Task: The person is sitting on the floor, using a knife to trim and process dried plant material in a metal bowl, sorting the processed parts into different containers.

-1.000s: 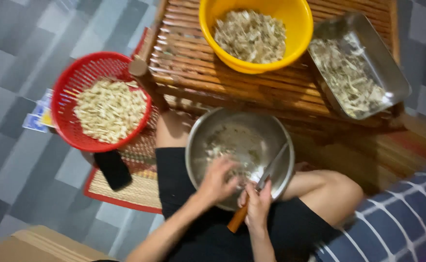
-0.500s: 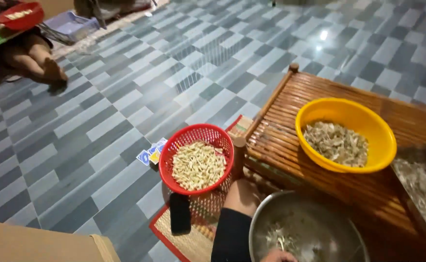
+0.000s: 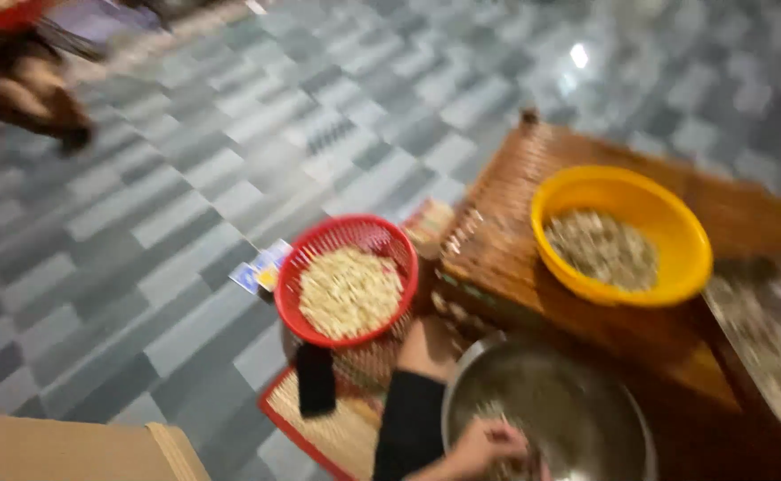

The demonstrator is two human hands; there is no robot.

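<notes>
The left hand [image 3: 484, 443] pinches pale pieces inside the steel bowl [image 3: 546, 414] on the lap; right hand unseen (below frame); eyes wandering, a blind cut looks likely.

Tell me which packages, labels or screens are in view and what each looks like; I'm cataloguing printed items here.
Small packet: flat on the tiled floor just left of the red basket, roughly rectangular, blue, white and yellow; too blurred for detail.
Phone: dark upright slab, screen blank, on the woven mat below the red basket.
No signs or other labels can be made out.
</notes>
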